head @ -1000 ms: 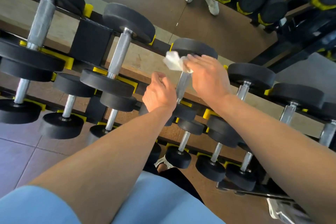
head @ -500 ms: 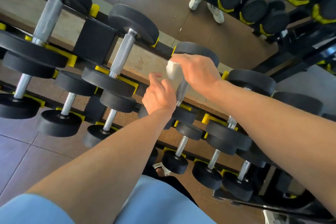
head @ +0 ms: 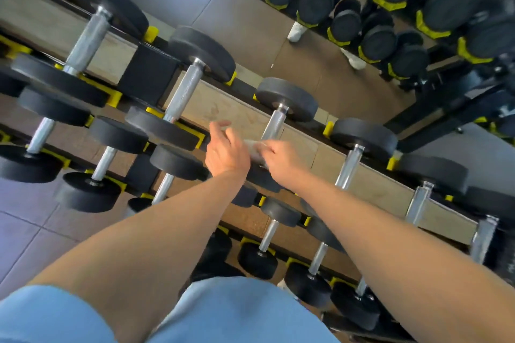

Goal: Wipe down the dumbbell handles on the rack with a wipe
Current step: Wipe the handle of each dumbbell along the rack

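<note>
The right hand (head: 281, 160) is gripping the wipe (head: 255, 149) around the low end of a dumbbell handle (head: 274, 127), while the left hand (head: 225, 152) is hovering just beside it, fingers relaxed and holding nothing.

I can read no text, number, brand or sign anywhere in my view; the dark end faces of the dumbbells (head: 287, 99) on the rack (head: 150, 75) show no legible weight marks; the yellow cradles (head: 152, 33) toward eleven o'clock are plain; the second rack (head: 390, 3) at one o'clock is too blurred to read.
</note>
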Demonstrator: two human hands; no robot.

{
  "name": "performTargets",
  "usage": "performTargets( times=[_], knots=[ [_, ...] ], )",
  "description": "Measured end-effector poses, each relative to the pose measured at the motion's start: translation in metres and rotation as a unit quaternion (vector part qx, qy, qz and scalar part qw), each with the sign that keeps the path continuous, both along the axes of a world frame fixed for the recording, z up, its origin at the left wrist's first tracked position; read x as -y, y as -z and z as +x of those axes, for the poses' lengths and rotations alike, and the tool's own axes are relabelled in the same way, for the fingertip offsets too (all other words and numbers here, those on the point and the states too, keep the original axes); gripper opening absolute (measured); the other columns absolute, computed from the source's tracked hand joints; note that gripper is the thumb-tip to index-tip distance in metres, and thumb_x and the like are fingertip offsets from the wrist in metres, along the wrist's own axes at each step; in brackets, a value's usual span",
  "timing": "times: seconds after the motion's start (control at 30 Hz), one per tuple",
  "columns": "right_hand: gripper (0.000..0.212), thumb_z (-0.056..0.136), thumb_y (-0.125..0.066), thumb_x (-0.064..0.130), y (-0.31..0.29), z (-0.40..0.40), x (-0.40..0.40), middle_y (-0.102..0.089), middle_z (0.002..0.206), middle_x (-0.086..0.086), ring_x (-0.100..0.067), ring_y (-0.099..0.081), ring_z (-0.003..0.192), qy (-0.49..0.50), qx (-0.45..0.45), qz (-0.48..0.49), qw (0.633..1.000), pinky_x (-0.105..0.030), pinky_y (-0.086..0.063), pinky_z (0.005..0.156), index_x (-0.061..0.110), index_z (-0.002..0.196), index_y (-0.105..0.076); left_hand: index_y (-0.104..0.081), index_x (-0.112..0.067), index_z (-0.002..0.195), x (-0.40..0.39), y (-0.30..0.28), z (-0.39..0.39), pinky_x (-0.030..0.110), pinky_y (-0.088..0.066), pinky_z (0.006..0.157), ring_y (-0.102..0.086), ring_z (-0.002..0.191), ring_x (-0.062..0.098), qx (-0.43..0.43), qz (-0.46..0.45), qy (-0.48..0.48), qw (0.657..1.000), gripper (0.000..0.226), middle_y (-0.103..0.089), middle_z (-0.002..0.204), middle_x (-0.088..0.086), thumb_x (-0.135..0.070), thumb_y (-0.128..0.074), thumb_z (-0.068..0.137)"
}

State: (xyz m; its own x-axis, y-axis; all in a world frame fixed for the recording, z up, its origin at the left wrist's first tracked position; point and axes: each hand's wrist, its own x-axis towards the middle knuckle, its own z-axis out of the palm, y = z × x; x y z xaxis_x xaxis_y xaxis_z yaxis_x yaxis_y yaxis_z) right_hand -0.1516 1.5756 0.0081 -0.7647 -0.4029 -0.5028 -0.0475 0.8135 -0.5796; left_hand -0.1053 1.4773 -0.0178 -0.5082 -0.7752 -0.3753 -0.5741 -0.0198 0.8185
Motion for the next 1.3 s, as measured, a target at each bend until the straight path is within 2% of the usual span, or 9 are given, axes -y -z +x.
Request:
performTargets(
  times=[0.1, 0.3, 0.43, 0.57, 0.73, 0.93, 1.07, 1.2, 1.3],
  knots=[
    [0.028, 0.099, -0.048, 0.052, -0.015, 0.012, -0.041, -0.068, 0.101, 0.001, -0.019, -0.064, 0.099, 0.182, 0.074, -0.143, 0.970, -0.046, -0.055, 0.090, 0.030, 0.103, -0.066, -0.052, -0.027, 0.114, -0.033, -0.017, 0.026, 0.016, -0.036, 0.060, -0.058, 0.077, 0.007, -0.065, -0.012, -0.009, 0.998, 0.017, -0.062, 0.094, -0.006, -0.033, -0.043, 0.101],
    [0.021, 0.099, -0.055, 0.045, -0.036, 0.034, -0.144, -0.067, 0.109, -0.010, -0.030, -0.066, 0.099, 0.339, 0.175, -0.275, 0.882, -0.048, -0.058, 0.083, 0.027, 0.101, -0.065, -0.064, -0.036, 0.092, -0.140, -0.035, 0.055, 0.027, -0.045, 0.073, -0.056, 0.075, 0.005, -0.118, 0.169, -0.008, 0.979, 0.027, -0.062, 0.073, -0.019, -0.054, -0.046, 0.099],
    [0.021, 0.094, -0.060, 0.050, -0.045, 0.046, -0.218, -0.069, 0.102, -0.005, -0.029, -0.065, 0.102, 0.330, 0.197, -0.284, 0.878, -0.047, -0.057, 0.090, 0.032, 0.092, -0.072, -0.071, -0.031, 0.086, -0.201, -0.048, 0.059, 0.029, -0.049, 0.072, -0.066, 0.082, 0.017, -0.099, 0.266, 0.062, 0.957, 0.030, -0.072, 0.084, -0.004, -0.058, -0.057, 0.092],
    [0.028, 0.092, -0.061, 0.051, -0.054, 0.042, -0.280, -0.070, 0.109, -0.004, -0.023, -0.065, 0.100, 0.292, 0.247, -0.301, 0.874, -0.032, -0.057, 0.072, 0.031, 0.110, -0.069, -0.075, -0.023, 0.097, -0.258, -0.059, 0.061, 0.032, -0.052, 0.067, -0.066, 0.081, 0.023, -0.098, 0.184, 0.051, 0.977, 0.025, -0.072, 0.088, 0.000, -0.045, -0.064, 0.093],
    [0.035, 0.086, -0.077, 0.025, -0.035, 0.041, -0.323, -0.068, 0.113, 0.002, -0.020, -0.064, 0.106, 0.215, 0.208, -0.223, 0.928, -0.041, -0.059, 0.088, 0.033, 0.116, -0.062, -0.070, -0.026, 0.101, -0.287, -0.071, 0.068, 0.026, -0.054, 0.075, -0.062, 0.091, 0.013, -0.085, 0.145, 0.006, 0.986, 0.021, -0.068, 0.100, -0.003, -0.044, -0.061, 0.095],
    [0.024, 0.098, -0.062, 0.028, -0.029, 0.041, -0.332, -0.061, 0.120, -0.009, -0.024, -0.064, 0.110, 0.305, 0.289, -0.275, 0.865, -0.042, -0.061, 0.086, 0.017, 0.120, -0.063, -0.063, -0.024, 0.116, -0.279, -0.068, 0.065, 0.016, -0.056, 0.062, -0.064, 0.090, 0.010, -0.087, 0.155, -0.022, 0.984, 0.025, -0.066, 0.104, -0.005, -0.036, -0.065, 0.094],
    [0.019, 0.101, -0.055, 0.034, -0.037, 0.046, -0.325, -0.066, 0.113, -0.004, -0.018, -0.063, 0.107, 0.263, 0.203, -0.281, 0.900, -0.034, -0.059, 0.089, 0.023, 0.107, -0.070, -0.055, -0.030, 0.120, -0.262, -0.056, 0.059, 0.013, -0.055, 0.062, -0.065, 0.084, 0.008, -0.056, 0.073, -0.079, 0.993, 0.040, -0.065, 0.099, -0.007, -0.041, -0.074, 0.086],
    [0.021, 0.100, -0.053, 0.042, -0.046, 0.051, -0.312, -0.066, 0.100, 0.002, -0.016, -0.063, 0.100, 0.222, 0.128, -0.281, 0.925, -0.030, -0.059, 0.086, 0.027, 0.103, -0.068, -0.069, -0.035, 0.095, -0.258, -0.051, 0.056, 0.029, -0.057, 0.077, -0.065, 0.082, 0.009, -0.061, 0.082, 0.083, 0.991, 0.021, -0.069, 0.089, -0.014, -0.054, -0.063, 0.088],
    [0.022, 0.099, -0.052, 0.044, -0.051, 0.053, -0.300, -0.068, 0.097, 0.008, -0.014, -0.065, 0.099, 0.190, 0.114, -0.294, 0.930, -0.029, -0.059, 0.083, 0.031, 0.109, -0.067, -0.073, -0.033, 0.095, -0.262, -0.059, 0.055, 0.015, -0.049, 0.064, -0.062, 0.069, 0.004, -0.069, 0.111, 0.220, 0.967, 0.038, -0.068, 0.075, -0.014, -0.064, -0.055, 0.086]
  ],
)
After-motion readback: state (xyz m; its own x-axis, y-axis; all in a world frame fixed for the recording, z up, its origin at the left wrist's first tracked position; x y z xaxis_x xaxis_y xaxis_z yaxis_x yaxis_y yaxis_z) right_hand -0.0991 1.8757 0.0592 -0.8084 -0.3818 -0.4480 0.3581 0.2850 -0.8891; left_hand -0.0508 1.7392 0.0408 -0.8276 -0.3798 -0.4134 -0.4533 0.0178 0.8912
